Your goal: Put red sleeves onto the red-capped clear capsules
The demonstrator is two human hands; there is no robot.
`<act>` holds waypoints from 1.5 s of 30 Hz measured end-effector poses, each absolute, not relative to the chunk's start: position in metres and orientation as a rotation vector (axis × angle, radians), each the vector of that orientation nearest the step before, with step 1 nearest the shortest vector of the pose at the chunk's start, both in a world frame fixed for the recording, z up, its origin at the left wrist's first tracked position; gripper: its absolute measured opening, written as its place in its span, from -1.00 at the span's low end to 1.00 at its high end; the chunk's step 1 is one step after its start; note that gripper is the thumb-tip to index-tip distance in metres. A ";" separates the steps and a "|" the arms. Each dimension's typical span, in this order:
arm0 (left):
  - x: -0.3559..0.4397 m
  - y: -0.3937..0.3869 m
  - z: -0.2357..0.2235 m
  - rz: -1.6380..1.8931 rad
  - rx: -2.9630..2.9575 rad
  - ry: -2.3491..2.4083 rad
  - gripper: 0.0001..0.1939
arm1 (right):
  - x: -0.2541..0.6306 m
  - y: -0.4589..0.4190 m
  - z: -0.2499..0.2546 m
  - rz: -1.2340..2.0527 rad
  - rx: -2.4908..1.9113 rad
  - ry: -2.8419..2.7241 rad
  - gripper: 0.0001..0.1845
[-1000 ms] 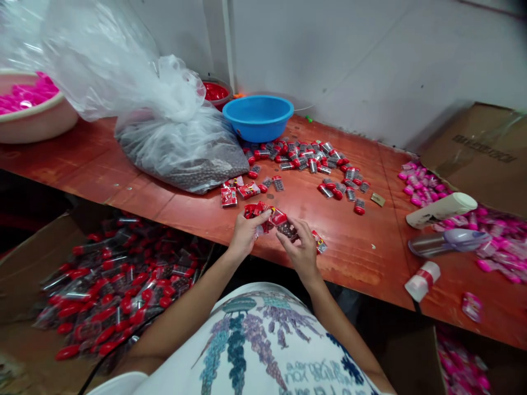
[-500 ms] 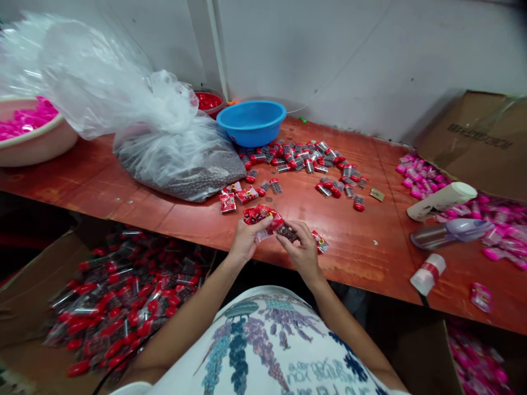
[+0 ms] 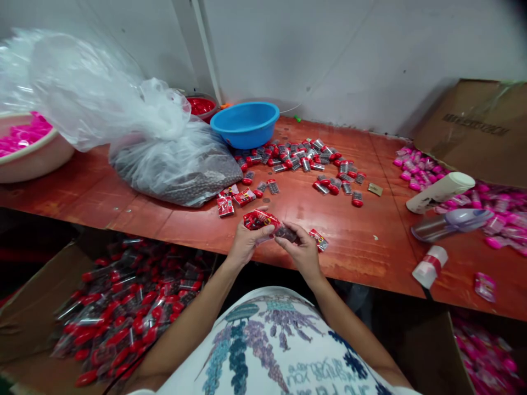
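Observation:
Near the front edge of the table, my left hand (image 3: pixel 246 241) is closed around a red printed packet (image 3: pixel 259 219) with dark spots showing on it. My right hand (image 3: pixel 303 249) pinches a small clear container of dark pellets (image 3: pixel 285 232), its end against or inside the packet; I cannot tell which. Just right of that hand lies a flat red-and-yellow printed packet (image 3: pixel 318 240). Beyond my left hand are a few similar red packets (image 3: pixel 225 206). Farther back, many small red-capped containers (image 3: pixel 305 163) are spread over the table.
A blue basin (image 3: pixel 245 126) and a plastic bag of dark pellets (image 3: pixel 177 170) stand behind. An open carton of red-capped containers (image 3: pixel 37 296) sits below left. At right are a bottle (image 3: pixel 450 224), a white roll (image 3: pixel 430 267), pink pieces (image 3: pixel 506 219) and a cardboard box (image 3: pixel 473 129).
The view has turned slightly. Both hands stay together at the table edge; less of the dark container shows between my right fingers and the red packet.

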State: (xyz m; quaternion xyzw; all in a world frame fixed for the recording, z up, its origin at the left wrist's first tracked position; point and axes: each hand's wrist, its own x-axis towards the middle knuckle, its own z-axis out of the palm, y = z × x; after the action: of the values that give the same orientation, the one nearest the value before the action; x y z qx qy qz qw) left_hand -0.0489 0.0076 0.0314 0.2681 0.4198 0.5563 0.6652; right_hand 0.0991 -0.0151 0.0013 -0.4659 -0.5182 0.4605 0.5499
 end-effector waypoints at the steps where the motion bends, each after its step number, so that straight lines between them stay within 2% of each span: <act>1: -0.050 0.008 0.031 1.251 0.607 0.934 -0.33 | 0.099 -0.015 0.002 1.168 -1.104 -1.148 -0.62; 3: -0.050 0.008 0.030 1.245 0.610 0.927 -0.37 | 0.098 -0.014 0.004 1.287 -1.098 -1.036 -0.68; 6: -0.046 0.006 0.026 1.273 0.624 0.983 -0.55 | 0.097 -0.013 0.005 1.314 -1.093 -1.005 -0.73; 8: -0.042 0.005 0.024 1.306 0.629 1.039 -0.62 | 0.097 -0.014 0.004 1.205 -1.112 -1.052 -0.72; 12: -0.037 0.004 0.023 1.339 0.621 1.130 -0.62 | 0.095 -0.016 0.000 0.951 -1.173 -1.171 -0.73; 19: -0.040 0.002 0.027 1.240 0.725 1.113 -0.68 | 0.098 -0.014 -0.002 1.305 -1.108 -1.013 -0.69; 23: -0.037 0.003 0.029 1.186 0.700 1.161 -0.65 | 0.100 -0.012 -0.004 1.068 -1.169 -1.162 -0.71; 25: -0.038 0.006 0.031 1.158 0.710 1.189 -0.63 | 0.102 -0.011 -0.006 1.003 -1.185 -1.218 -0.64; 29: -0.044 0.013 0.035 1.152 0.701 1.248 -0.61 | 0.106 -0.011 -0.010 1.145 -1.092 -1.303 -0.44; 36: -0.038 0.007 0.023 1.099 0.708 1.147 -0.64 | 0.102 -0.009 -0.017 1.177 -1.056 -1.287 -0.49; 45: -0.046 0.006 0.018 1.182 0.617 1.118 -0.49 | 0.108 -0.007 -0.018 1.447 -1.026 -1.033 -0.47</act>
State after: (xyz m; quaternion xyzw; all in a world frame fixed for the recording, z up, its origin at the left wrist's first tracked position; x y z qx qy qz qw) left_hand -0.0463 0.0060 0.0180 0.2711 0.4912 0.5191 0.6448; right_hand 0.1081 -0.0069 -0.0176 -0.4275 -0.4306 0.6030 0.5180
